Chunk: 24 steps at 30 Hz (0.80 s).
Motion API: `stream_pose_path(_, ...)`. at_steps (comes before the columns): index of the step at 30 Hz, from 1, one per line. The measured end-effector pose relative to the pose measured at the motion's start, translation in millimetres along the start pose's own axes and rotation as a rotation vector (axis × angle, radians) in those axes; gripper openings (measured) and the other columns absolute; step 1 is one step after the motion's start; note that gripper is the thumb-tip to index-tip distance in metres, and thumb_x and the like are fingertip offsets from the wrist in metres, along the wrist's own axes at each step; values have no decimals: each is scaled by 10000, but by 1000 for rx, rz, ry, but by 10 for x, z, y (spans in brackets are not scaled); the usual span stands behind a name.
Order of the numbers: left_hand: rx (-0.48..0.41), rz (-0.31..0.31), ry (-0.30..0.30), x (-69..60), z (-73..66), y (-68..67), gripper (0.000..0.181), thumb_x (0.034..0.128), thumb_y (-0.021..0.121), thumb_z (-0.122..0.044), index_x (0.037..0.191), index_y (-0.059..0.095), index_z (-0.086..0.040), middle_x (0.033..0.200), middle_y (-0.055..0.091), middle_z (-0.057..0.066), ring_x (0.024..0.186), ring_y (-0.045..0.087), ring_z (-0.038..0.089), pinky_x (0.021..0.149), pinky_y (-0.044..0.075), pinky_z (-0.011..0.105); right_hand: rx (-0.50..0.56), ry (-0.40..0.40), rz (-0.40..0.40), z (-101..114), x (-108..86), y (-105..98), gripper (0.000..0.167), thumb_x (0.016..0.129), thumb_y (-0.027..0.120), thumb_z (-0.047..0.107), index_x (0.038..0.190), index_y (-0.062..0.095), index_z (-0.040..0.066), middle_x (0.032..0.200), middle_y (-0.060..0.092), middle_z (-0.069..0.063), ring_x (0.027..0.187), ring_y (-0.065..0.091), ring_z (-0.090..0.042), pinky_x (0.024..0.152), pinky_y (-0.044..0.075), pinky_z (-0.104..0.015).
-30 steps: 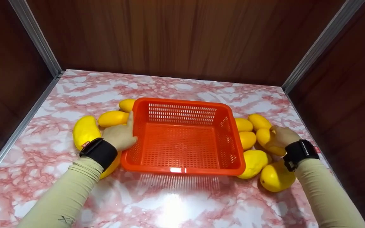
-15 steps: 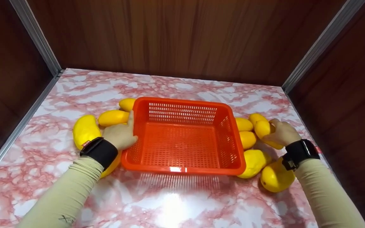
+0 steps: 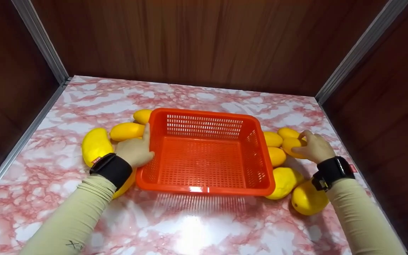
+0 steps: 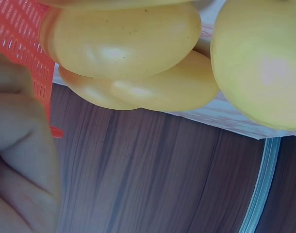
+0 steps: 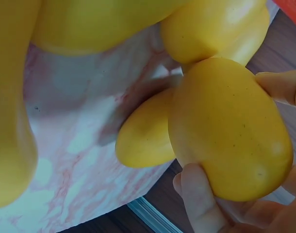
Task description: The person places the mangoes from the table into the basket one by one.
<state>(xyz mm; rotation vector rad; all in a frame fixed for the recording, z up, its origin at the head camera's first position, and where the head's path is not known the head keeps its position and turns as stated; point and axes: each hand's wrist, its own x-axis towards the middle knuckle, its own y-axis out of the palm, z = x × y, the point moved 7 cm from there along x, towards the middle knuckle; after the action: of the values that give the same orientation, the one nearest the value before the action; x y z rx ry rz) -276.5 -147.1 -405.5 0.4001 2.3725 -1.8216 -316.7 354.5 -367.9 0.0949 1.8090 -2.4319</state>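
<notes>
An orange-red plastic basket (image 3: pixel 204 191) with slotted walls stands empty in the middle of the head view. My left hand (image 3: pixel 135 152) grips its left rim, the thumb over the edge; in the left wrist view the basket wall (image 4: pixel 26 48) shows beside that hand (image 4: pixel 22 145). On the right, my right hand (image 3: pixel 315 147) holds a yellow mango (image 3: pixel 290 147) between thumb and fingers. The right wrist view shows this mango (image 5: pixel 230 131) pinched by the hand (image 5: pixel 264 208), with another mango (image 5: pixel 145 133) behind it on the table.
Several mangoes lie left of the basket, among them a curved one (image 3: pixel 96 147). Right of it lie others, including two larger yellow ones (image 3: pixel 284 182) nearer the front. Wooden panels (image 3: pixel 190 42) close off the back and sides of the marbled table (image 3: pixel 175 94).
The right hand and its mango have shifted slightly back and left, and the mango has turned. The left hand and the basket have stayed in place.
</notes>
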Motion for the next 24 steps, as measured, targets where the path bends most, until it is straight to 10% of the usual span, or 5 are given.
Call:
stream_pose_path(9,-5,-10,-11,4,10,-3,910,927,517,-311,1587,-56,-54,919,640,179,716,604,300,614,446,404,-6,-13,20,-4,17,-4,743,887,663,375,1402,437,-109,1360,463,-388,1239,426,-546,1064,315,-641)
stream_pose_path(24,-19,-18,-6,-32,-8,-24,916,907,513,-286,1586,-53,-47,827,626,157,675,596,296,577,439,389,76,-18,-115,107,15,-154,662,872,682,368,1302,560,-119,1214,605,-340,1058,555,-445,966,421,-590)
